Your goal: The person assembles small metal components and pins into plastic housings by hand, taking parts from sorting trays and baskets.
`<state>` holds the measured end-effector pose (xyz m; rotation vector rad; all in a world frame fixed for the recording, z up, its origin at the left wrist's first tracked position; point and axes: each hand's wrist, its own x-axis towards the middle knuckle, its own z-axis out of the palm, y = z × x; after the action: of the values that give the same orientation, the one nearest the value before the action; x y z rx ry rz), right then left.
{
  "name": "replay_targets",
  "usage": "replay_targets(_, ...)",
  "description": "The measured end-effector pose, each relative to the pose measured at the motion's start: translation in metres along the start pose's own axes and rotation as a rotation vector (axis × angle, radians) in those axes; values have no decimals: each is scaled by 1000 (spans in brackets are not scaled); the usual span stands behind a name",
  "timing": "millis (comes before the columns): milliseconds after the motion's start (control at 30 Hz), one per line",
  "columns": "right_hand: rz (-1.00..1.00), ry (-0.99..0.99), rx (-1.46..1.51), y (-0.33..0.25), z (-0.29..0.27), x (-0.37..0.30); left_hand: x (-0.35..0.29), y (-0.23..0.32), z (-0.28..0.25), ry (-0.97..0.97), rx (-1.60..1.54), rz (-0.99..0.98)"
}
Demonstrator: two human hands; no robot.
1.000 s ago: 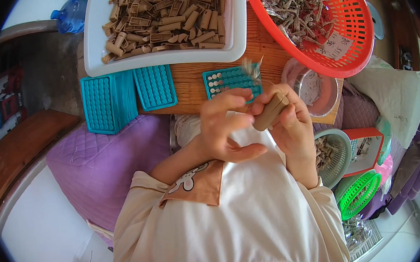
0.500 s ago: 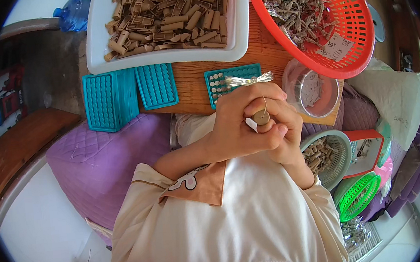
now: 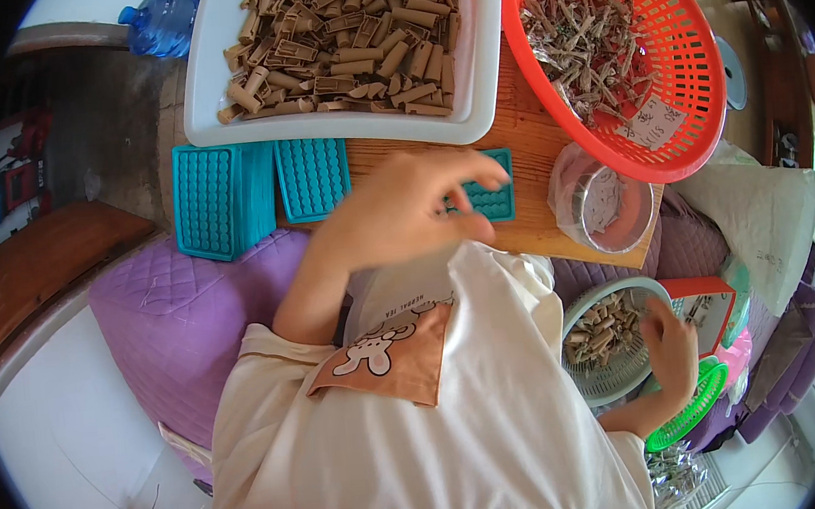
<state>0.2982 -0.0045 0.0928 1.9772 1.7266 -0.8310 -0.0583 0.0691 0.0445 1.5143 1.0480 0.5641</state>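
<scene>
My left hand (image 3: 402,208) is over the near edge of the wooden table, its thumb and fingers apart with nothing visible between them. It partly covers a teal tray (image 3: 499,210) with rows of round wells. Out to the right, my right hand (image 3: 673,352) is beside the rim of a grey basket (image 3: 602,394). Its slightly bent fingers are apart, and nothing shows in them. Short tan tube-like pieces (image 3: 603,329) are heaped in that basket.
A white tub (image 3: 349,136) of tan half-tubes stands at the back, beside a red basket (image 3: 703,83) of silvery wire bundles. Stacked teal trays (image 3: 204,204) are at left. A clear round container (image 3: 568,202) sits at the table's right corner; a green basket (image 3: 698,413) is lower right.
My hands have parted from in front of my chest. The tan piece with silvery wire is no longer seen in them. My left hand moved left, my right hand right and down to the grey basket.
</scene>
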Motion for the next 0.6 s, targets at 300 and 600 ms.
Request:
replay_targets(300,-403,351,148,-32,-23,51,71,-57,-99,362,936,-500)
replay_targets(600,-613,252,230,-139,-78,183,120,-96,-123,134,1101,-659)
